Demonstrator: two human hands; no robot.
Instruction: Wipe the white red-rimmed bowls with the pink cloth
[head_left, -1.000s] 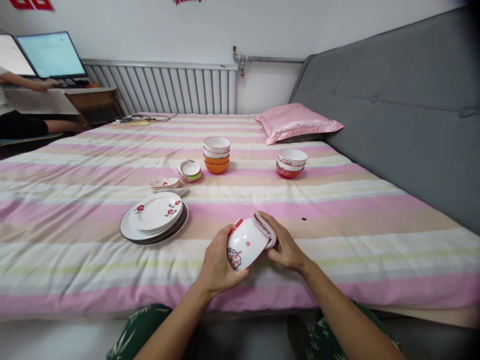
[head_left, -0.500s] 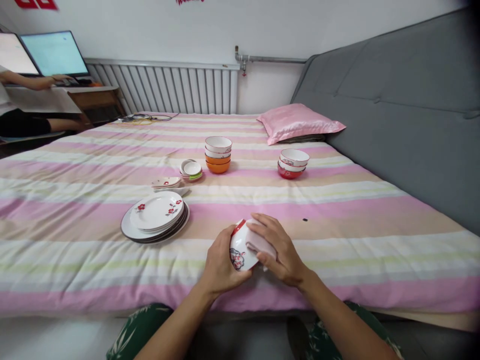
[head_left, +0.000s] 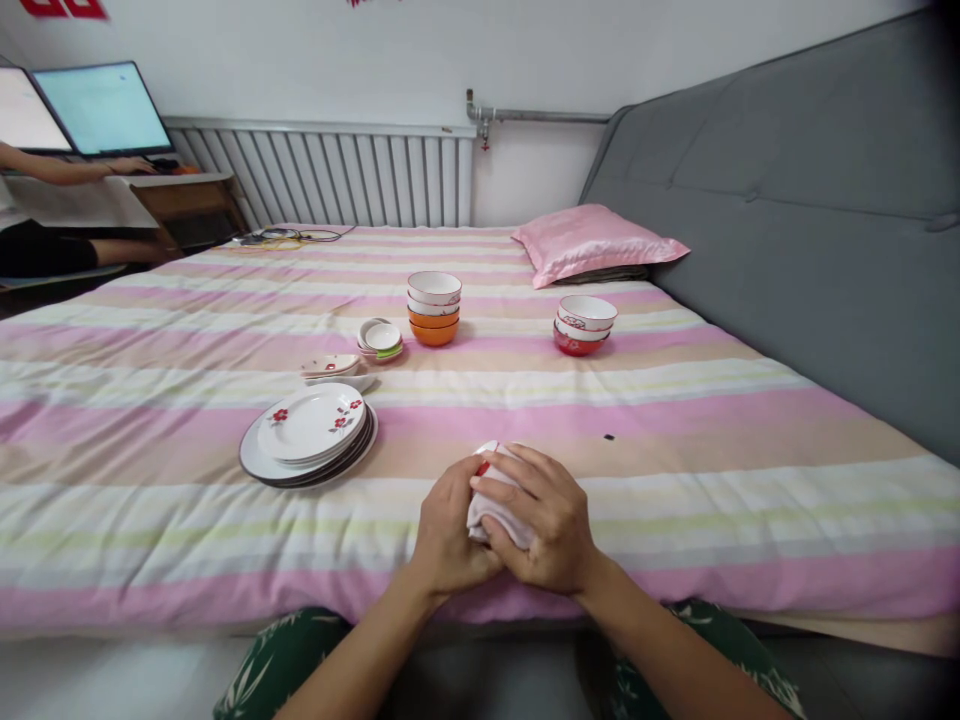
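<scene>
Over the near edge of the bed, my left hand is closed around the left side of a white bowl with red on it. Only a small part of the bowl shows at the top, between the hands. My right hand presses a pale pinkish cloth against the bowl, its fingers curled over the top. The cloth and fingers hide most of the bowl. My two hands almost touch at the thumbs.
Stacked plates lie to the left, with small dishes and little saucers behind. Two bowl stacks, one partly orange, one partly red, stand farther back. Beyond are a pink pillow and a person's arm at a desk.
My right hand has slid the cloth leftward across the bowl, covering its flower pattern. The hands are closer together; the bowl is turned and more hidden.
</scene>
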